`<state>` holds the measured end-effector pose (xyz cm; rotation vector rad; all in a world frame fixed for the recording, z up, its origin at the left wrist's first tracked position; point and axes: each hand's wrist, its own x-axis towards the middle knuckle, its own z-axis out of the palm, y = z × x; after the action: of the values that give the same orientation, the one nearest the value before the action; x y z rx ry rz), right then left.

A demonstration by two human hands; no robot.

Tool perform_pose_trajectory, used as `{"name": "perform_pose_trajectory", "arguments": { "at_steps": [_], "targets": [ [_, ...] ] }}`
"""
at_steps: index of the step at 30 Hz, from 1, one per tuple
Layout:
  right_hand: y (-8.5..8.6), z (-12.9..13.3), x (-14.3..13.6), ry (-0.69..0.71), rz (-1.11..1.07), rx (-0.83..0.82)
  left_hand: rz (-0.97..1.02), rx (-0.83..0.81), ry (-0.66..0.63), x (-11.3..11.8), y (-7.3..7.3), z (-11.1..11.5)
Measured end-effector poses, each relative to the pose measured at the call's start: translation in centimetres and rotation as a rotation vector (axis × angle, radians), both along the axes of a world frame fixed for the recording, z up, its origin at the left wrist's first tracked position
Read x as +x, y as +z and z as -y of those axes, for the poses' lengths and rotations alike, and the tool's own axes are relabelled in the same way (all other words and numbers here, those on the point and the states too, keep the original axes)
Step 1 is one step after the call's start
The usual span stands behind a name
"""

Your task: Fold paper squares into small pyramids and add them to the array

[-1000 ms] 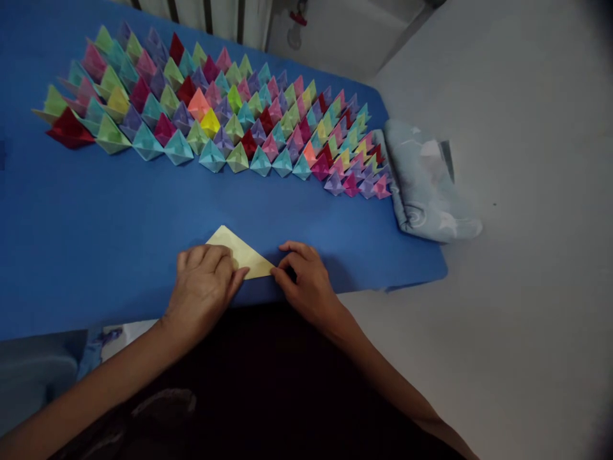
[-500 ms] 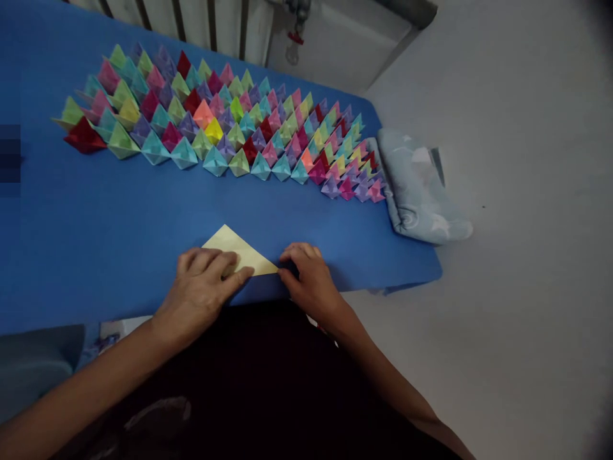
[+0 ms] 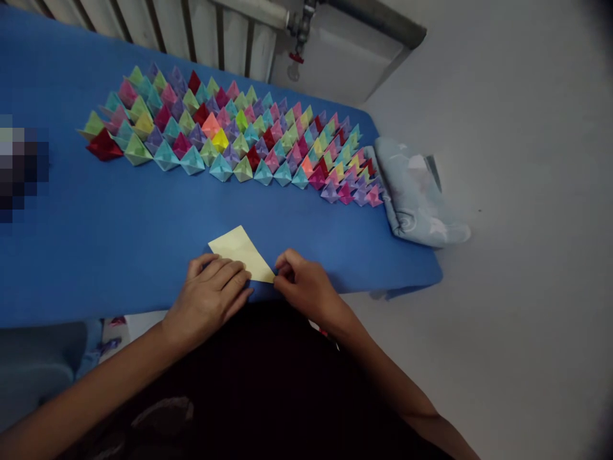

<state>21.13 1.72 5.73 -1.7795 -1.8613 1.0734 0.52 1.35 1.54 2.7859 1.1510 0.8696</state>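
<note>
A sheet of pale yellow paper (image 3: 242, 251), folded to a kite-like shape with a sharp right corner, lies near the front edge of the blue table (image 3: 143, 255). Across its lower left part my left hand (image 3: 211, 284) lies flat, fingers stretched out over the paper. My right hand (image 3: 306, 284) pinches the pointed right corner between thumb and curled fingers. The paper's lower left part is hidden under the left hand.
Rows of small folded paper boats (image 3: 220, 140) in many colours stand along the back. A folded grey-blue cloth (image 3: 414, 191) lies at the table's right end. Behind are a radiator (image 3: 205, 32) and a valve with a red handle (image 3: 295, 57). A pixelated patch covers the left edge.
The paper has turned a little clockwise, and its outline has gone from a triangle to a kite-like shape. My left hand has flattened on it; my right fingers have curled in. The view has shifted slightly.
</note>
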Motion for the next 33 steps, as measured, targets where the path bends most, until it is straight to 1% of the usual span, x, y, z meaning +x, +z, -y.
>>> {"name": "perform_pose_trajectory", "arguments": {
  "at_steps": [3, 5, 7, 8, 9, 11, 13, 15, 16, 17, 18, 21, 23, 26, 27, 28, 31, 33],
  "targets": [
    [-0.1, 0.0, 0.0, -0.098, -0.236, -0.092, 0.011, -0.020, 0.005, 0.3, 0.0, -0.1],
    [0.1, 0.0, 0.1, -0.121, -0.382, -0.150, 0.025, -0.012, 0.005, 0.3, 0.0, -0.2],
    [0.8, 0.1, 0.3, -0.125, -0.466, -0.137, 0.065, 0.008, 0.010, 0.2, 0.3, -0.3],
    [1.2, 0.2, 0.4, -0.124, -0.475, -0.078, 0.093, 0.012, 0.016, 0.0, 0.6, -0.3],
    [1.7, 0.2, 0.5, -0.120, -0.462, 0.016, 0.123, 0.005, 0.024, -0.2, 1.1, -0.3],
    [2.7, 0.2, 0.5, -0.067, -0.375, 0.263, 0.183, -0.044, 0.030, -0.5, 2.2, -0.4],
    [3.4, -0.1, 0.3, 0.064, -0.270, 0.437, 0.250, -0.125, 0.011, -0.7, 3.5, -0.5],
    [3.8, -0.5, -0.1, 0.198, -0.245, 0.481, 0.327, -0.210, -0.013, -0.8, 4.4, -0.5],
    [3.9, -0.7, -0.5, 0.235, -0.264, 0.469, 0.364, -0.251, -0.015, -0.7, 4.7, -0.5],
    [4.0, -0.9, -0.8, 0.242, -0.291, 0.449, 0.399, -0.295, -0.003, -0.6, 4.8, -0.5],
    [4.0, -1.1, -1.2, 0.221, -0.316, 0.423, 0.428, -0.348, 0.022, -0.5, 4.8, -0.4],
    [3.9, -1.8, -2.1, 0.054, -0.366, 0.309, 0.475, -0.541, 0.118, -0.5, 4.6, -0.2],
    [3.4, -2.5, -2.4, -0.013, -0.404, 0.199, 0.467, -0.634, 0.156, -0.8, 4.3, -0.1],
    [2.3, -4.0, -2.5, 0.009, -0.410, 0.065, 0.341, -0.704, 0.107, -1.6, 4.0, -0.3],
    [1.9, -4.5, -2.6, 0.036, -0.381, 0.036, 0.285, -0.695, 0.088, -1.9, 4.0, -0.4],
    [1.5, -5.0, -2.7, 0.068, -0.338, 0.011, 0.240, -0.653, 0.082, -2.1, 3.9, -0.6],
    [0.7, -6.3, -3.6, 0.201, -0.161, -0.023, 0.181, -0.376, 0.090, -2.2, 3.4, -1.1],
    [0.6, -6.8, -4.3, 0.293, -0.023, -0.004, 0.156, -0.232, 0.016, -1.8, 2.6, -1.3]
  ]
}}
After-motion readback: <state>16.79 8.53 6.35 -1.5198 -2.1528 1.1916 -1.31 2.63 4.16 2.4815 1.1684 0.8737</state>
